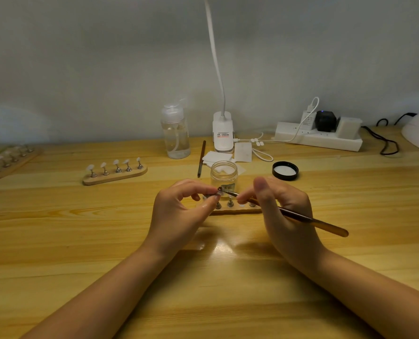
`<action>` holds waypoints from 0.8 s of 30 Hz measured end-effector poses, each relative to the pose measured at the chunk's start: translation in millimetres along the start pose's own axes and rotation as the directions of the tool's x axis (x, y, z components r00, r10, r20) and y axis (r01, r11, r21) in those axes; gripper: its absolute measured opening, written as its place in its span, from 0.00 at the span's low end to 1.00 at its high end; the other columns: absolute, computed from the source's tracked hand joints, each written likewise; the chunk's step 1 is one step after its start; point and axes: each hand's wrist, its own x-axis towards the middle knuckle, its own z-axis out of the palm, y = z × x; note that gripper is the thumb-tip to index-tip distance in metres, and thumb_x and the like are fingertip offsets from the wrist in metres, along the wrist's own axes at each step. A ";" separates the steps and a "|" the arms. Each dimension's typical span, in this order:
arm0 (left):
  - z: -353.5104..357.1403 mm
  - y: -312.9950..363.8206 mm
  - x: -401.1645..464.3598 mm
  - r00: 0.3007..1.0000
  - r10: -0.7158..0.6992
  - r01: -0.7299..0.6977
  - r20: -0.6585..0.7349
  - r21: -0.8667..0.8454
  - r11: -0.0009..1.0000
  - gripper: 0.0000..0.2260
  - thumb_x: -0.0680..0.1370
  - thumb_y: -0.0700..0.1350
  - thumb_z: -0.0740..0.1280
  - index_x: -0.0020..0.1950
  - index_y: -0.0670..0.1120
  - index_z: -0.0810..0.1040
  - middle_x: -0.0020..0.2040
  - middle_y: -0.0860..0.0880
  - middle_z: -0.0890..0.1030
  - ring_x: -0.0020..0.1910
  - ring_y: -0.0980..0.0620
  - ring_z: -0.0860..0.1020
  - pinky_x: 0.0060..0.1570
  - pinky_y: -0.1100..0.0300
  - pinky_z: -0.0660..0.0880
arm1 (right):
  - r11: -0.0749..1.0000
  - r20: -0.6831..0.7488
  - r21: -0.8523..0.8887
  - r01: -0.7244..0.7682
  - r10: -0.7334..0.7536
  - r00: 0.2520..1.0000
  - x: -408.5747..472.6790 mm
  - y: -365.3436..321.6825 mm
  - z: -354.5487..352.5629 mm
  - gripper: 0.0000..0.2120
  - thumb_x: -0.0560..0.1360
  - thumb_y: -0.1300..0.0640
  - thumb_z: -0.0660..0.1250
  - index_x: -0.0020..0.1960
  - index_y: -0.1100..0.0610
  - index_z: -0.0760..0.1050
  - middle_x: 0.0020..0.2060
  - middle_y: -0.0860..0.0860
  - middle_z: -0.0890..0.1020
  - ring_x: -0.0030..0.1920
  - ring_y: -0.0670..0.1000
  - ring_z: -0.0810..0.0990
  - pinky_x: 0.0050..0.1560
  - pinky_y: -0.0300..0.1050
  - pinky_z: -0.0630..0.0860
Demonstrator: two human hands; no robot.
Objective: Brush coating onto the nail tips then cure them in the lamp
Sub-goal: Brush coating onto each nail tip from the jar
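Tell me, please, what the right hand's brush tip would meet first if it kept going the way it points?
Probably the nail tip pinched in the left hand; the right hand aims the brush leftward at it, and they already look touching or nearly so.

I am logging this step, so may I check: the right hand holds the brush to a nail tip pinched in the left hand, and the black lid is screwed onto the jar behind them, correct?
Not quite. In the head view the black lid lies on the table, to the right of the open jar. The rest stands: the right hand holds the brush to the nail tip that the left hand pinches.
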 end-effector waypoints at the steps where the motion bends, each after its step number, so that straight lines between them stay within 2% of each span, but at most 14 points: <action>1: -0.3 -0.4 0.0 1.000 0.001 -0.001 0.000 -0.001 1.000 0.09 0.68 0.36 0.72 0.43 0.50 0.81 0.39 0.56 0.80 0.40 0.60 0.75 0.39 0.71 0.71 | 1.000 -0.005 0.023 0.004 -0.004 1.000 -0.8 -0.9 -0.3 0.20 0.76 0.48 0.53 0.36 0.57 0.76 0.32 0.47 0.79 0.36 0.42 0.78 0.40 0.37 0.73; 5: -0.1 -0.8 0.1 1.000 0.002 -0.002 0.002 -0.008 1.000 0.09 0.68 0.37 0.72 0.43 0.50 0.81 0.40 0.56 0.81 0.40 0.60 0.75 0.39 0.72 0.71 | 0.995 -0.043 0.094 -0.015 0.019 0.999 -2.0 -2.0 -1.8 0.21 0.76 0.45 0.52 0.33 0.54 0.74 0.30 0.45 0.77 0.33 0.39 0.77 0.37 0.29 0.71; 8: -1.2 -1.7 -0.8 1.000 -0.003 0.003 0.007 -0.005 1.000 0.08 0.69 0.37 0.72 0.44 0.49 0.81 0.40 0.55 0.81 0.40 0.59 0.75 0.39 0.71 0.72 | 0.998 -0.048 0.053 -0.019 0.022 0.999 -0.5 -0.4 -1.8 0.20 0.76 0.44 0.51 0.35 0.53 0.74 0.31 0.45 0.77 0.34 0.41 0.77 0.38 0.33 0.72; 12: 0.0 -1.4 0.8 1.000 0.001 -0.001 0.005 0.004 1.000 0.08 0.69 0.37 0.72 0.44 0.49 0.81 0.40 0.56 0.81 0.41 0.59 0.75 0.39 0.71 0.71 | 0.999 -0.009 -0.031 -0.024 0.024 1.000 -0.2 0.5 -0.8 0.21 0.76 0.45 0.52 0.37 0.56 0.76 0.33 0.48 0.79 0.37 0.44 0.78 0.39 0.40 0.74; 18: -1.2 -1.8 -0.8 1.000 0.008 -0.008 0.002 0.003 1.000 0.09 0.69 0.37 0.72 0.44 0.50 0.81 0.40 0.56 0.80 0.40 0.61 0.75 0.39 0.72 0.71 | 0.994 -0.032 0.100 -0.040 0.043 0.999 -1.3 -2.6 -0.8 0.19 0.76 0.46 0.53 0.33 0.53 0.75 0.29 0.43 0.77 0.33 0.39 0.77 0.37 0.29 0.71; 21: -0.5 -1.3 0.4 1.000 0.002 -0.002 0.004 0.004 1.000 0.10 0.69 0.37 0.72 0.44 0.51 0.81 0.40 0.57 0.80 0.41 0.60 0.75 0.39 0.72 0.71 | 0.987 -0.061 0.143 -0.074 0.083 0.995 -2.5 -1.1 -2.3 0.19 0.76 0.45 0.55 0.32 0.53 0.75 0.27 0.43 0.78 0.32 0.41 0.77 0.36 0.30 0.71; 24: -0.1 -0.9 1.4 1.000 0.006 -0.006 0.009 0.004 1.000 0.10 0.69 0.37 0.72 0.44 0.52 0.80 0.41 0.57 0.80 0.41 0.60 0.75 0.40 0.70 0.72 | 0.995 -0.054 0.071 -0.075 0.079 0.995 0.2 0.1 -0.3 0.18 0.75 0.46 0.53 0.35 0.53 0.75 0.31 0.45 0.79 0.34 0.42 0.78 0.38 0.32 0.72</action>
